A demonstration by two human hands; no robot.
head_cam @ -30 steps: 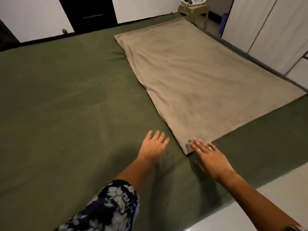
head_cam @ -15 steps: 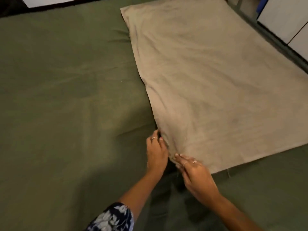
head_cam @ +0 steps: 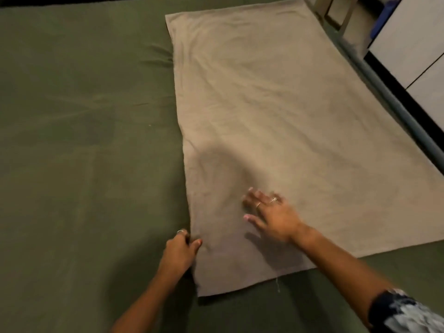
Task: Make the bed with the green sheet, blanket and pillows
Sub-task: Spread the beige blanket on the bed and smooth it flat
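A green sheet [head_cam: 79, 145] covers the whole bed. On its right half lies a tan blanket [head_cam: 283, 111], folded into a long rectangle and spread flat. My left hand [head_cam: 180, 251] pinches the blanket's left edge near the near corner, fingers curled around the fabric. My right hand [head_cam: 271, 215] rests flat on top of the blanket with fingers spread, slightly blurred. No pillows are in view.
The bed's right edge [head_cam: 394, 111] runs diagonally at the right, with white cabinet doors [head_cam: 413, 44] beyond it. A small stool or table leg [head_cam: 336, 13] stands past the far right corner. A few creases [head_cam: 158, 56] mark the sheet beside the blanket.
Both hands took hold of the blanket's near corner. Since then my right hand has let go and moved up onto the blanket, while my left hand keeps its grip on the edge.
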